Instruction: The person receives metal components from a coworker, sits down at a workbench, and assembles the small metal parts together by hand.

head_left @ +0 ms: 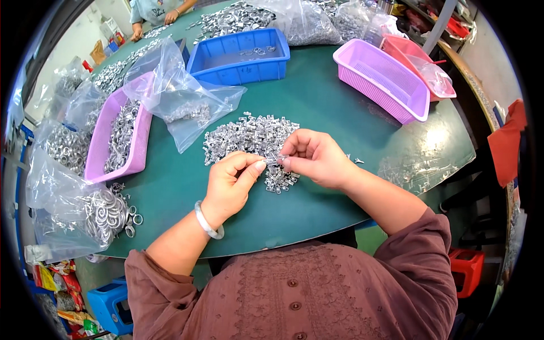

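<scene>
A heap of small silver metal pieces [249, 135], many shaped like little rectangular frames, lies on the green table in front of me. Over the heap's near side, my left hand [231, 180] pinches a small silver metal piece between thumb and forefinger. Close by on the right, my right hand [318, 160] is also closed in a pinch, at another small silver piece, its fingers curled. The fingertips of both hands almost meet, and the pieces between them are too small to make out in detail.
A lilac basket [143, 161] of metal parts stands left, beside plastic bags [56, 187] and loose rings [110, 212]. Behind the heap are a clear bag [218, 102] and a blue bin [238, 72]. Another lilac basket [377, 90] sits right. A co-worker's hands [171, 16] are at the far left.
</scene>
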A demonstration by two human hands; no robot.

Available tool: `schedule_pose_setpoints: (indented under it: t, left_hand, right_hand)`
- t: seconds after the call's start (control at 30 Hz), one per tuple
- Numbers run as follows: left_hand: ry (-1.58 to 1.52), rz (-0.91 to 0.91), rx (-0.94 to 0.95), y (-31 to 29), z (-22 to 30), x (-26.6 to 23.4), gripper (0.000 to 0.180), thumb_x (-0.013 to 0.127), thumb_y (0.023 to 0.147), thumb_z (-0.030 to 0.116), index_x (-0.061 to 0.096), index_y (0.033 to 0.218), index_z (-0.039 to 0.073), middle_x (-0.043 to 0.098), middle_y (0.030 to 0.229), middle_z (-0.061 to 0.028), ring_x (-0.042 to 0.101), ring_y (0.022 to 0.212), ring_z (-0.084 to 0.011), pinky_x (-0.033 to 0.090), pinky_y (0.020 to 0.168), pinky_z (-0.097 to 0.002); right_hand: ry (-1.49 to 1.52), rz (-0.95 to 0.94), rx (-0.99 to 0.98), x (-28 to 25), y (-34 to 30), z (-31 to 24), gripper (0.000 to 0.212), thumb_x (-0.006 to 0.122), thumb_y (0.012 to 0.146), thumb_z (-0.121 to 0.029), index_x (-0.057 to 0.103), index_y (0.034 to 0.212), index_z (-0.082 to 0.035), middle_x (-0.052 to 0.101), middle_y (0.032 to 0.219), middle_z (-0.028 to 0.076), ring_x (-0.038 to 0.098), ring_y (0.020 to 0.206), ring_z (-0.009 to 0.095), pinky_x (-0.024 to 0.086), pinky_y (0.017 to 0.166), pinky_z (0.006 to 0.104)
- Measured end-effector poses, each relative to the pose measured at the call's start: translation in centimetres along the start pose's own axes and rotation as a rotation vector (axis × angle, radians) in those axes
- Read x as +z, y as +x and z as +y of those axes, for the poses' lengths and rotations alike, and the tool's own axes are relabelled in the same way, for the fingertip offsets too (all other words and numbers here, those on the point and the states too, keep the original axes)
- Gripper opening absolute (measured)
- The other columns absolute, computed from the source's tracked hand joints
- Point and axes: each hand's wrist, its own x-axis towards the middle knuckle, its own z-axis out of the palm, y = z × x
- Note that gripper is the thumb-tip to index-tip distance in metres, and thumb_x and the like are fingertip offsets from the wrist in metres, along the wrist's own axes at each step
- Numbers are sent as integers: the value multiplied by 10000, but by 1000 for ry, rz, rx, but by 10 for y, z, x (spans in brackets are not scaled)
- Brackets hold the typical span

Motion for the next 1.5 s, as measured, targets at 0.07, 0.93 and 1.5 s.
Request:
schedule_pose_setpoints:
  t: [0.07, 0.93, 1.5]
  left_hand:
    - [-103, 10, -72, 2, -5, -1, 77, 603, 798, 73, 631, 837, 13, 548, 681, -41, 489, 626, -117, 390, 569, -237]
    - [-419, -173, -360, 1, 0, -1, 198, 488, 897, 194, 605, 886, 35, 552, 719, -8, 502, 612, -74, 412, 543, -193]
    - [-550, -106, -384, 1, 0, 0, 152, 575, 846, 122, 612, 961, 31, 581, 756, -1, 523, 646, -67, 449, 598, -200]
  right_hand:
    - [262, -3, 128, 0, 4, -8, 114, 561, 795, -3, 529, 903, -21, 583, 814, 50, 549, 677, 90, 447, 601, 212]
    - [164, -13, 255, 6, 0, -6, 118, 596, 831, -131, 592, 892, -30, 571, 724, -2, 525, 594, 62, 410, 501, 194]
    - [173, -49, 180, -2, 0, -7, 146, 610, 818, -116, 565, 922, -24, 562, 684, -3, 521, 564, 59, 414, 473, 188]
